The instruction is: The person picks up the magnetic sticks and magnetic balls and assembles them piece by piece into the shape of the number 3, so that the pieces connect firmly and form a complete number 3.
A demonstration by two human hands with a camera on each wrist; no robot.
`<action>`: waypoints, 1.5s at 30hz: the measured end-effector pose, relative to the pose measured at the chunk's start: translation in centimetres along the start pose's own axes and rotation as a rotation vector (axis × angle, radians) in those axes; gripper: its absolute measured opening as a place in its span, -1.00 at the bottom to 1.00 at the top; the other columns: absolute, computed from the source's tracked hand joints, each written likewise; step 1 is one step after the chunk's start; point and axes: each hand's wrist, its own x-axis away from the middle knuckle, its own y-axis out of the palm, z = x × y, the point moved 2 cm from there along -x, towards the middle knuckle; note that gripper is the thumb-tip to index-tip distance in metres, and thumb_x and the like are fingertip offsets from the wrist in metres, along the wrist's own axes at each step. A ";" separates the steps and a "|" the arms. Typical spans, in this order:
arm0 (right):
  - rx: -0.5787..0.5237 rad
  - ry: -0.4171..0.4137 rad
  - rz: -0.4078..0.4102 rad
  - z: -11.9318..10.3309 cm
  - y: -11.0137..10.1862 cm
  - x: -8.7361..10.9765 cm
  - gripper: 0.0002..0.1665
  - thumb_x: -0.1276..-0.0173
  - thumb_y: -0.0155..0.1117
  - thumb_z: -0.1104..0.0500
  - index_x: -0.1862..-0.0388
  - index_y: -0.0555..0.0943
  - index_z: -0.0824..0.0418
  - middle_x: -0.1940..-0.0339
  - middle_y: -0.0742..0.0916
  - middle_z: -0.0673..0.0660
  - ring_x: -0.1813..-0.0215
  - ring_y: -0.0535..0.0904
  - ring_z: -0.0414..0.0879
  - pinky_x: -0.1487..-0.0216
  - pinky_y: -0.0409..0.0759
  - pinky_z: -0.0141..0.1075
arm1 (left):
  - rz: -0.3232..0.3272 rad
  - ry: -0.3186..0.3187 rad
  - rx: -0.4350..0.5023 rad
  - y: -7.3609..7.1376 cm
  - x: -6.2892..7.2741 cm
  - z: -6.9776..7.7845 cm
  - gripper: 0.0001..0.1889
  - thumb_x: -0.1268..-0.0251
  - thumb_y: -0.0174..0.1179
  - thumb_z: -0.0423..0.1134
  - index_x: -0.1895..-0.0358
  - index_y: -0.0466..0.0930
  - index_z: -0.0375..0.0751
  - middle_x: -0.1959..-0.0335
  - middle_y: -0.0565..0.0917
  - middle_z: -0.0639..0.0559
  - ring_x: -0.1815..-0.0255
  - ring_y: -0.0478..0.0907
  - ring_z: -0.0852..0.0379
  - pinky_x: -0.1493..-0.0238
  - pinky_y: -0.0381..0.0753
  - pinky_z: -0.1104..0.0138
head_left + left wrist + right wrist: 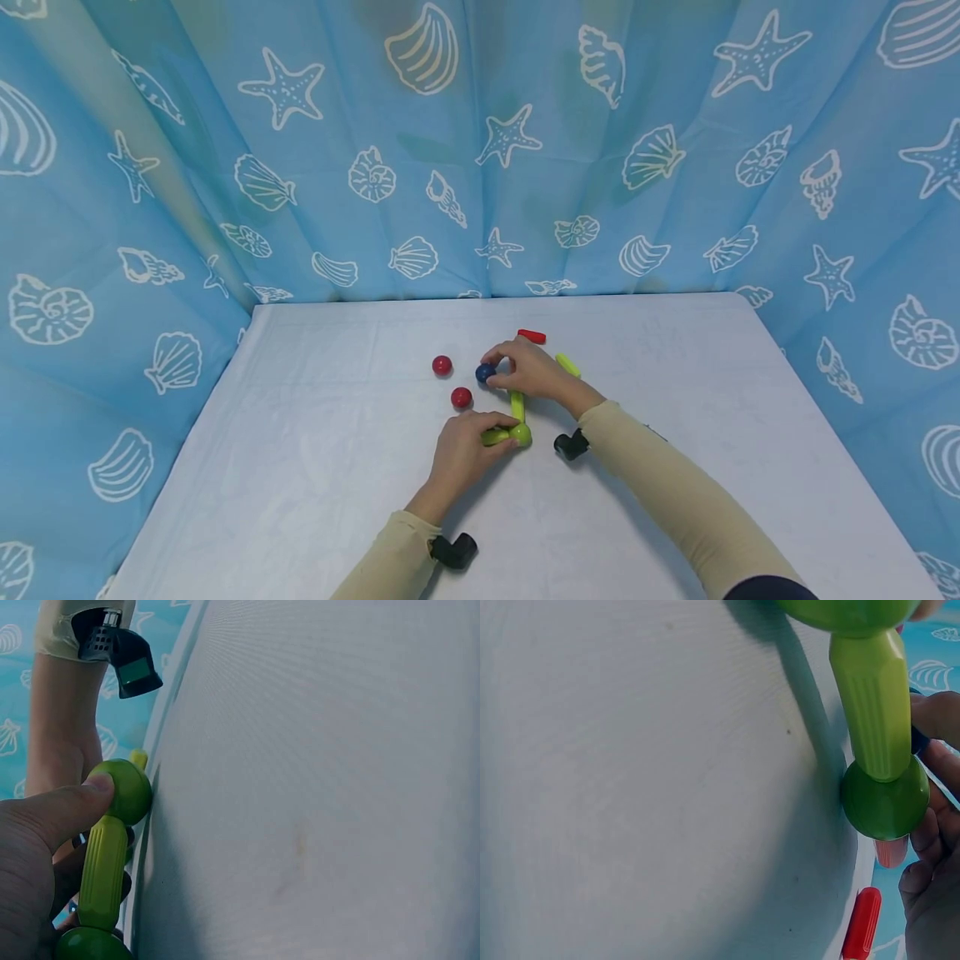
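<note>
My left hand (467, 450) grips a toy assembly of green balls and yellow-green ridged rods. Its thumb presses on a green ball (127, 791); a yellow-green rod (103, 874) joins that ball to another green ball (94, 946) at the lower edge. From the ball at my left fingertips, a second rod (517, 406) runs toward my right hand (531, 371). That hand pinches a blue ball (486, 373) between thumb and fingers. In the right wrist view, a green ball (885, 799) on a rod (871, 705) sits beside its fingers; the hand hides it from the head view.
Two red balls (442, 365) (461, 397) lie left of the blue ball. Beyond my right hand is a red rod (532, 336), and a loose-looking yellow-green rod (567, 364) lies by its wrist. A white cloth (315, 433) covers the table; a blue shell-patterned curtain (465, 200) surrounds it.
</note>
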 end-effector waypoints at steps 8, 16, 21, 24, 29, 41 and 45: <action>-0.025 0.000 0.038 0.1 -0.4 0.3 -0.57 -0.34 0.47 -0.02 -0.15 0.65 0.01 -0.01 0.69 -0.02 0.11 0.48 -0.08 0.14 0.55 -0.30 | -0.005 -0.003 0.007 0.0 -0.1 0.0 -0.71 -0.18 0.50 -0.05 0.01 0.80 0.17 0.18 0.79 0.24 0.26 0.53 0.24 0.25 0.44 0.38; -0.051 0.003 0.078 0.2 -1.0 0.6 -0.56 -0.33 0.46 -0.02 -0.14 0.67 0.08 0.11 0.65 0.03 0.11 0.49 -0.05 0.17 0.56 -0.27 | -0.002 -0.004 0.017 0.0 0.0 0.0 -0.71 -0.18 0.50 -0.05 0.01 0.80 0.18 0.17 0.80 0.24 0.27 0.53 0.25 0.25 0.44 0.38; -0.066 -0.012 0.110 0.4 -1.0 0.7 -0.57 -0.35 0.44 -0.02 -0.14 0.66 0.09 0.20 0.62 0.05 0.14 0.48 -0.04 0.20 0.54 -0.26 | 0.003 0.002 0.019 0.0 0.0 0.0 -0.71 -0.18 0.50 -0.06 0.01 0.80 0.18 0.18 0.80 0.24 0.28 0.52 0.27 0.26 0.44 0.38; -0.064 -0.011 0.125 0.7 -1.0 0.6 -0.58 -0.37 0.44 -0.02 -0.15 0.64 0.07 0.25 0.60 0.05 0.16 0.48 -0.04 0.22 0.52 -0.24 | 0.003 0.001 0.020 0.0 0.0 0.1 -0.71 -0.18 0.50 -0.06 0.01 0.80 0.18 0.18 0.80 0.24 0.29 0.51 0.27 0.26 0.43 0.38; -0.074 -0.020 0.133 0.9 -1.1 0.5 -0.58 -0.37 0.44 0.00 -0.15 0.65 0.09 0.22 0.63 0.03 0.15 0.49 -0.07 0.15 0.52 -0.24 | 0.008 0.006 0.007 0.0 0.0 0.0 -0.72 -0.17 0.50 -0.06 0.02 0.80 0.18 0.20 0.80 0.24 0.30 0.52 0.27 0.27 0.42 0.39; -0.093 -0.049 0.134 1.2 -1.3 0.4 -0.57 -0.40 0.41 0.05 -0.22 0.64 0.06 0.08 0.70 0.01 0.08 0.54 -0.09 0.03 0.55 -0.20 | -0.001 -0.013 0.003 0.0 0.0 0.1 -0.72 -0.17 0.50 -0.05 0.02 0.80 0.18 0.20 0.80 0.23 0.31 0.49 0.27 0.28 0.41 0.39; -0.099 -0.019 0.140 1.5 -1.4 0.1 -0.57 -0.41 0.40 0.02 -0.22 0.63 0.04 0.08 0.70 -0.01 0.08 0.54 -0.08 0.06 0.54 -0.21 | -0.008 -0.026 0.007 0.0 0.0 0.1 -0.71 -0.18 0.50 -0.05 0.01 0.80 0.18 0.19 0.79 0.23 0.29 0.50 0.27 0.26 0.43 0.38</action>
